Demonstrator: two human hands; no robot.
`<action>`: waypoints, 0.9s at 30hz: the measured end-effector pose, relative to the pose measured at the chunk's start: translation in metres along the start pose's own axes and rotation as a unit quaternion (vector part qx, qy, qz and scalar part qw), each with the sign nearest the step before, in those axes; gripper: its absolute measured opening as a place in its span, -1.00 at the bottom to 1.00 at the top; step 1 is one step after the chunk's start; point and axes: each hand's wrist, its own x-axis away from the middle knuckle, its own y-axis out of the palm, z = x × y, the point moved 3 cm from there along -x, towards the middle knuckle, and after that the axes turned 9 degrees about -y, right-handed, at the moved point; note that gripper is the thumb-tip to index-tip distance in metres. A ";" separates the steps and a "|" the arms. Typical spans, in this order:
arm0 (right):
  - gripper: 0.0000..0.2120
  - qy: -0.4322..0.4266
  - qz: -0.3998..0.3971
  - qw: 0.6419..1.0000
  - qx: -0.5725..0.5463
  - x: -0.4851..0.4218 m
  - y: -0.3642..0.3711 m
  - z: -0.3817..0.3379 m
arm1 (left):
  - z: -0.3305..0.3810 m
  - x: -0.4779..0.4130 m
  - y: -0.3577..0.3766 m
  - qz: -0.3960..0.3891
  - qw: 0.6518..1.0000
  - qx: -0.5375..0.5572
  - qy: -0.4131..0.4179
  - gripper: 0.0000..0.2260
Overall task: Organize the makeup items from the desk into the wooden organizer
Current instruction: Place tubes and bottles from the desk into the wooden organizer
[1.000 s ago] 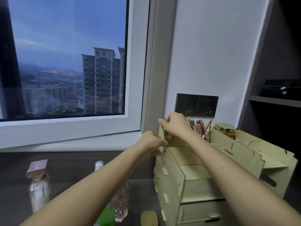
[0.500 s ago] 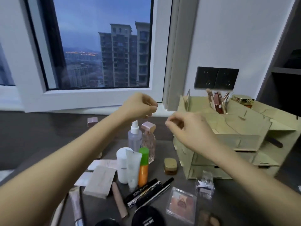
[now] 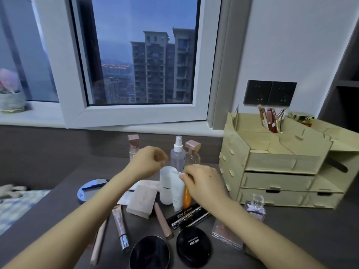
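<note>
Hands low over the cluttered surface (image 3: 291, 230): left hand (image 3: 147, 162) curled into a loose fist, holding nothing, hovering beside the spray bottle (image 3: 177, 154); right hand (image 3: 202, 184) pinching the top end of the white tube (image 3: 177, 193), upright against the orange bottle (image 3: 186, 199). Wooden organizer (image 3: 272, 166) nearby, to the right.

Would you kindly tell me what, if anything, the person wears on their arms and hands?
Nothing visible: the left hand and right hand are bare, without gloves, rings or a watch, and no sleeves show up to the frame's edge.
</note>
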 end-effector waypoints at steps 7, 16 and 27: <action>-0.82 0.070 0.311 0.938 -0.140 -0.008 -0.130 0.045 | 0.059 -0.013 0.005 0.029 0.991 0.089 0.094 -0.84; -0.72 0.203 0.348 0.911 0.091 -0.078 -0.159 0.172 | 0.145 -0.070 0.087 -0.097 0.968 0.230 0.027 -0.80; -0.79 0.249 0.174 0.947 0.103 -0.134 -0.104 0.225 | 0.156 -0.111 0.122 -0.181 0.907 0.377 -0.043 -0.78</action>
